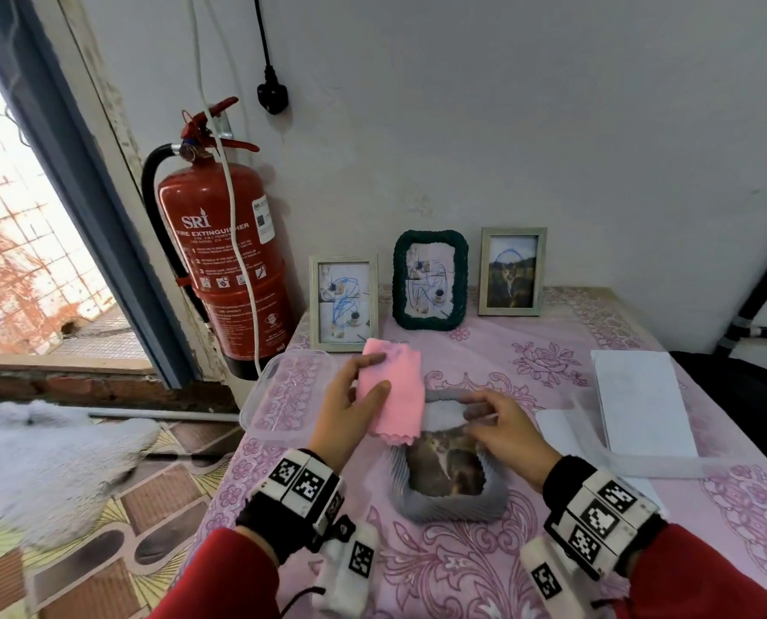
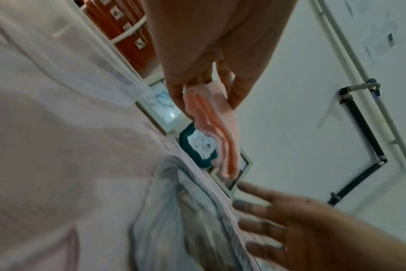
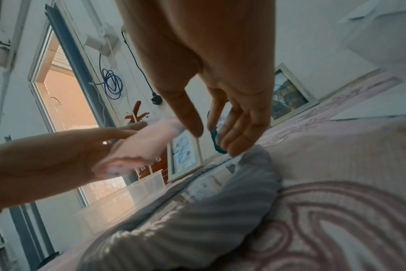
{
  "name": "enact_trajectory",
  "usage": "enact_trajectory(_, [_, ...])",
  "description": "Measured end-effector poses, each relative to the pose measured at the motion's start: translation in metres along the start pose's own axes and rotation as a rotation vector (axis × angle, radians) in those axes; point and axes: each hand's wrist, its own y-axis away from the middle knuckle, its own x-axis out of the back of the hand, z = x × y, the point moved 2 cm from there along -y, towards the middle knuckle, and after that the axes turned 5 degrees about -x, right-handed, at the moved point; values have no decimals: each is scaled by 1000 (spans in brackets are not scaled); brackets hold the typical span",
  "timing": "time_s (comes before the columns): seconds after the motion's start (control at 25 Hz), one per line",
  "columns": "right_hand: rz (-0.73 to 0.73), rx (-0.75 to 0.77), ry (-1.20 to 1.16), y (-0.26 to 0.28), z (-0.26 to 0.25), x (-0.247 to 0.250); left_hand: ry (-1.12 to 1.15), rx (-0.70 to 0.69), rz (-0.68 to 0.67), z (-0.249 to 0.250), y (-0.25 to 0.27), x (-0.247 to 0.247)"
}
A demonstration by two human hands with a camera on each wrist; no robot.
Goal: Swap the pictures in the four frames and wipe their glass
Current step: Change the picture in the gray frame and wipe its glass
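Note:
A grey ribbed frame [image 1: 453,507] holding a cat picture lies flat on the pink tablecloth in front of me. My left hand [image 1: 381,372] pinches a folded pink cloth [image 1: 395,395] and holds it just above the frame's far left corner. In the left wrist view the cloth [image 2: 211,128] hangs from the left hand [image 2: 208,95]. My right hand [image 1: 480,411] is open, its straight fingers [image 3: 234,144] at the frame's far edge [image 3: 255,155], gripping nothing. Three frames stand along the wall: a pale one [image 1: 343,303], a dark green woven one [image 1: 431,279] and another pale one [image 1: 512,272].
A clear plastic tub [image 1: 283,395] sits at the table's left edge, beside my left hand. A clear lid [image 1: 641,464] and white paper sheets [image 1: 641,395] lie on the right. A red fire extinguisher [image 1: 225,261] hangs on the wall left of the table.

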Motion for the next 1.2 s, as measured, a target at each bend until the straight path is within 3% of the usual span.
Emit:
enact_trajectory(0.16, [-22,-24,480,-2,8,9,-117,-51,16,11,-15,49])
enact_trajectory(0.32, [-73,-55,680,-2,13,7,-229,26,52,9,-35,98])
enact_trajectory(0.52, [-81,-39,710,-4,14,3,-339,261,-10,-9,-43,126])
enact_trajectory(0.76, [-68,-17,702,-4,14,3,-404,265,-51,-17,-45,119])
enact_trajectory(0.84, [-65,-6,697,-4,15,3,-582,270,-101,-18,-44,118])
enact_trajectory(0.96, [-61,8,689,-4,15,4,-843,229,-147,-20,-41,115])
enact_trajectory(1.08, [-60,16,683,-5,16,4,-955,54,-111,-14,-40,108])
enact_trajectory(1.16, [-59,20,682,-5,16,5,-973,-1,-199,-13,-39,101])
enact_trajectory(1.2, [-57,21,681,-5,16,5,-976,34,-272,-15,-37,98])
